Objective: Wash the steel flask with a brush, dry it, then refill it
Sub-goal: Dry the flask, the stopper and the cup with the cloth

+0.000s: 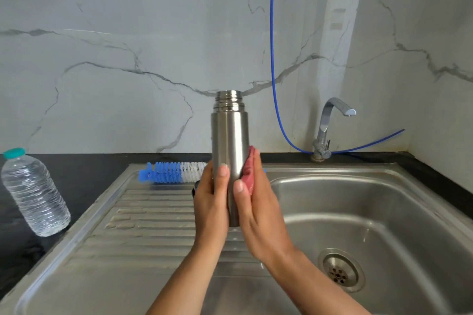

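The steel flask [229, 135] stands upright in the air above the sink's drainboard, its threaded mouth uncapped. My left hand [211, 199] grips its lower body from the left, thumb across the front. My right hand [258, 210] presses a red cloth [248, 174] against the flask's right side, thumb on the front. A blue and white bottle brush [171, 172] lies on the drainboard behind my hands. A dark object, partly hidden, peeks out left of my left hand [196, 186].
A plastic water bottle [33, 194] with a teal cap stands on the black counter at left. The steel sink basin [384, 202] with its drain [339, 270] is at right. The tap [330, 125] stands behind it. A blue hose [275, 59] hangs down the marble wall.
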`<move>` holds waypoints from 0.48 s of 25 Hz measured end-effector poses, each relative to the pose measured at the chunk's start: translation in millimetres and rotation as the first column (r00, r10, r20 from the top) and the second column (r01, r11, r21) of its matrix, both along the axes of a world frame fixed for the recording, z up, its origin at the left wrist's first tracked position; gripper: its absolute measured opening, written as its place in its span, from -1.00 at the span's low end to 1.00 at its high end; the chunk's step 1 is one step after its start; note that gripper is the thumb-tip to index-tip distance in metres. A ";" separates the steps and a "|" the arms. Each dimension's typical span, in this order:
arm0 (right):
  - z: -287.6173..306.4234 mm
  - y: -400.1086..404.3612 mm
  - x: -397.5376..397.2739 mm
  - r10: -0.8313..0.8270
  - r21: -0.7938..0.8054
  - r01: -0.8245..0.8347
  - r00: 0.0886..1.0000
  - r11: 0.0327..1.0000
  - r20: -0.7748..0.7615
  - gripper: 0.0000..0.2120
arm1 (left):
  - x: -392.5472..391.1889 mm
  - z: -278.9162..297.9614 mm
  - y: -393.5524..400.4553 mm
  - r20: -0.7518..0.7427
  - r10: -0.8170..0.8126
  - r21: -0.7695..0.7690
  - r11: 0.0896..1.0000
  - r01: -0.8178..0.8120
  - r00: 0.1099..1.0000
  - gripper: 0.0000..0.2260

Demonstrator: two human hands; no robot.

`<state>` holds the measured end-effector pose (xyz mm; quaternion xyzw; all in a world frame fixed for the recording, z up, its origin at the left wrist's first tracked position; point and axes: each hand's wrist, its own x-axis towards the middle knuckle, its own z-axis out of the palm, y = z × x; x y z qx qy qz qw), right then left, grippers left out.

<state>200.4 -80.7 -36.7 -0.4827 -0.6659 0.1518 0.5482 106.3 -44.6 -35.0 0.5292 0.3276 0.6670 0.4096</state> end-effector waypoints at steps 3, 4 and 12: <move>-3.4 -3.1 -8.3 0.005 0.096 -0.022 0.983 0.995 0.181 -0.31 | -10.4 4.1 3.4 0.093 0.081 -0.077 0.994 -0.074 0.992 -0.49; -5.8 -1.6 -9.1 -0.013 0.144 -0.022 0.971 0.989 0.238 -0.32 | -13.4 4.6 6.2 0.080 0.092 -0.082 0.993 -0.085 0.993 -0.52; -1.9 7.2 5.9 -0.010 0.215 -0.076 0.928 0.974 0.373 -0.42 | -8.5 3.5 8.9 0.047 -0.197 -0.158 0.967 0.202 0.979 -0.58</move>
